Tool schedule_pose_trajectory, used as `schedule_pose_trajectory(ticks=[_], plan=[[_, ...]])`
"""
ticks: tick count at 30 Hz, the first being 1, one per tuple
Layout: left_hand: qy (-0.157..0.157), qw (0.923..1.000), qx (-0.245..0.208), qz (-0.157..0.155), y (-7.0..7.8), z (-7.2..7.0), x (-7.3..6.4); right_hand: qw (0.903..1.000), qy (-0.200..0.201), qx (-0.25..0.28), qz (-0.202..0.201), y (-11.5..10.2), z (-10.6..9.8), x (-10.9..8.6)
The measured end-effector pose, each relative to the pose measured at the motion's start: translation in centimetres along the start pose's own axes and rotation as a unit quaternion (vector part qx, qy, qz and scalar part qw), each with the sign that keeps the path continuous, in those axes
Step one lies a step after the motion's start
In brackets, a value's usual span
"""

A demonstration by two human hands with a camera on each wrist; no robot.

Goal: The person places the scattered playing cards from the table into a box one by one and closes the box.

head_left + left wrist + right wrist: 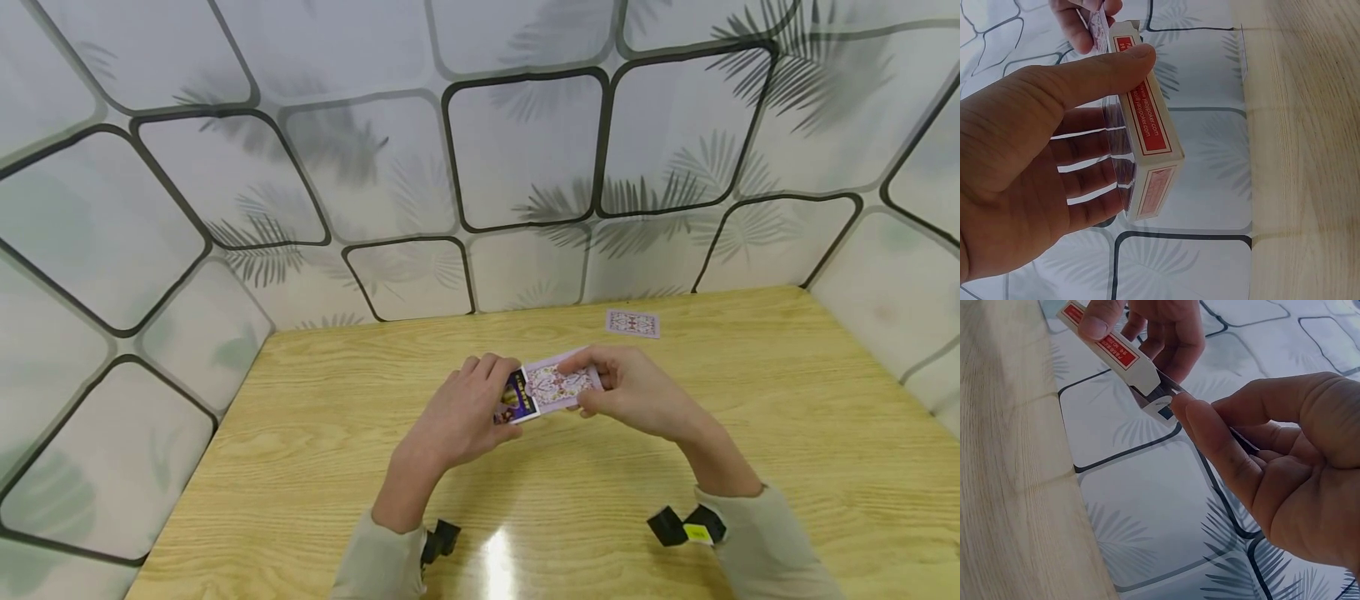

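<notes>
My left hand (461, 412) holds a playing card box (1150, 125) above the table, thumb along one narrow side and fingers against the opposite side. White cardboard with red printed panels shows on the box, and its end flap (1161, 414) hangs open towards my right hand. Between the hands, a playing card (553, 385) with a pale purple ornate back lies in line with the box, one end at its mouth. My right hand (637, 392) pinches the outer end of this card between thumb and fingers. Whether more cards lie beneath it, I cannot tell.
Another patterned playing card (632, 323) lies flat near the back edge of the wooden table (300, 467), beyond my right hand. A white curtain (525, 150) with dark outlines and leaf prints stands behind the table and along its sides.
</notes>
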State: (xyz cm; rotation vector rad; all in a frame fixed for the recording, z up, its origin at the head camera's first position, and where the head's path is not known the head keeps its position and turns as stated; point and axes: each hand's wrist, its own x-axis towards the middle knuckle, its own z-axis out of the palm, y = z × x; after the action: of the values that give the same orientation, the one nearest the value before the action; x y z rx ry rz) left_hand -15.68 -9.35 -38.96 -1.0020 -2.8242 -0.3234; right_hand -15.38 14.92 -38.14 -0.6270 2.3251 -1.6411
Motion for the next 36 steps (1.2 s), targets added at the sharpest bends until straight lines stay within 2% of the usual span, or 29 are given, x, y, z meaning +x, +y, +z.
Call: schedule_pose_trajectory(ticks=[6,12,20,28,36], plan=[[0.0,1.0,-0.001,0.0,0.02,0.03,0.05,0.9999,-0.012,0.001,-0.003,-0.06,0.15,-0.01],[-0.002,1.0,0.001,0.0,0.07,-0.03,0.01,0.9999,-0.009,0.005,0.012,-0.18,0.16,0.1],[-0.002,1.0,-0.002,-0.006,0.01,-0.11,-0.03,0.9996,0.019,0.01,0.019,-0.36,-0.01,0.03],[0.003,1.0,0.001,-0.007,-0.02,-0.27,-0.14,0.9972,0.066,-0.003,0.034,-0.52,-0.31,-0.1],[0.0,1.0,0.002,-0.008,-0.05,-0.28,-0.1,0.9957,0.091,-0.002,0.019,-0.28,-0.17,0.0]])
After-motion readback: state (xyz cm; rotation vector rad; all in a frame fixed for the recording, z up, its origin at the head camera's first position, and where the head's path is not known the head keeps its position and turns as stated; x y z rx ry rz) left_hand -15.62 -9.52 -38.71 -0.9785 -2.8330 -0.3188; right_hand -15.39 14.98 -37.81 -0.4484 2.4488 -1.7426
